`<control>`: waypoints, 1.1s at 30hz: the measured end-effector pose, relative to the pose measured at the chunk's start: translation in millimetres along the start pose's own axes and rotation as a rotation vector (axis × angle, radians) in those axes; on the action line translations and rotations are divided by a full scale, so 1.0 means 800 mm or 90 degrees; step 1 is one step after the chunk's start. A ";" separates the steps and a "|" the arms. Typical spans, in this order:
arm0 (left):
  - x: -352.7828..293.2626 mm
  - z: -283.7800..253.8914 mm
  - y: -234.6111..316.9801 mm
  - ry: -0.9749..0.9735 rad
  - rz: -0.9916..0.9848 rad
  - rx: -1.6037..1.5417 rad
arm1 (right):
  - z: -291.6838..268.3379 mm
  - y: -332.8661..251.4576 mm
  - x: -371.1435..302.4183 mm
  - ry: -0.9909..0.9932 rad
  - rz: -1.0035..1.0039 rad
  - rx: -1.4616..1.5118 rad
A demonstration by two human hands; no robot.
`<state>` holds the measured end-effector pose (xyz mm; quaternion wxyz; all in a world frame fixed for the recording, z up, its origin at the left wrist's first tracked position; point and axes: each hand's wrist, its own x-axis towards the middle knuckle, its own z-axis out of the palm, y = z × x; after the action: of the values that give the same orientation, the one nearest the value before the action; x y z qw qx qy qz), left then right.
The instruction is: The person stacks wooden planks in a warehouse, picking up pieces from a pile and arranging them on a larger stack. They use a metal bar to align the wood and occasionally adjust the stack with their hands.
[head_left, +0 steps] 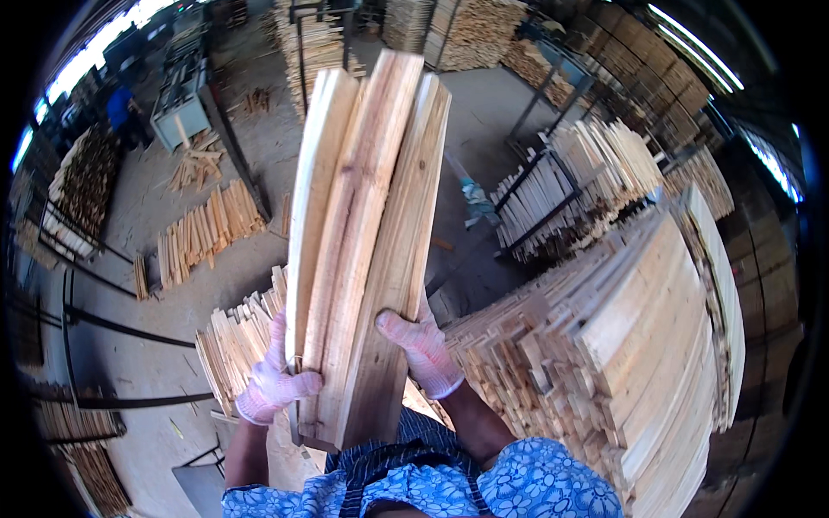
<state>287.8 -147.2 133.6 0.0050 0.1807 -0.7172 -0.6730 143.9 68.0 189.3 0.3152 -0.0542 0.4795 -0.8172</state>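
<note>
Several long wooden boards [363, 216] stand tilted upward in front of me, pressed side by side as one bundle. The middle board has a dark reddish streak down its length, and the right one shows small knots. Gloved in pinkish white, my left hand [275, 380] clasps the bundle's left edge near its lower end, thumb across the front. On the opposite edge, slightly higher, my right hand [420, 347] grips with its thumb on the right board's face. The fingers behind the wood are hidden.
To my right rises a tall stack of boards [639, 328]. A lower pile [237, 332] sits behind my left hand. Farther left, a row of boards [210, 229] lies on the floor near black metal rails [129, 324]. A person in blue [123, 112] is at the far left.
</note>
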 end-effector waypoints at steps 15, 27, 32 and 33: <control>0.007 0.197 0.296 -0.610 0.170 -0.096 | 0.006 -0.190 -0.292 0.379 -0.361 0.075; -0.220 0.579 0.340 -1.064 0.192 0.103 | -0.133 -0.249 -0.704 0.614 -0.450 -0.040; -0.340 0.745 0.286 -1.150 0.058 -0.022 | -0.221 -0.307 -0.884 0.614 -0.235 -0.130; -0.353 0.766 0.285 -1.071 -0.091 -0.026 | -0.238 -0.313 -0.882 0.646 -0.188 -0.052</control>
<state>340.7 525.3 363.1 -0.5701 -0.3359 -0.4565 -0.5948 514.7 696.1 443.4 -0.0770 0.2691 0.5904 -0.7570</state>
